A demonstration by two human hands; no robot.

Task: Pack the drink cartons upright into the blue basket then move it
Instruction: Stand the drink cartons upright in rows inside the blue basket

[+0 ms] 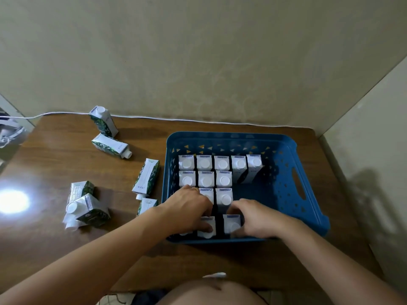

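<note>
Blue basket (286,190) on wooden table, perforated walls, handle slot far right of both hands. Upright white-capped cartons (204,164) in rows beyond the fingers; two at near wall under the hands. Loose cartons (146,176) left of the grip, most toppled.

Glossy wood-grain table (66,164); perforated blue plastic basket (286,194); printed paperboard cartons (204,164).
</note>
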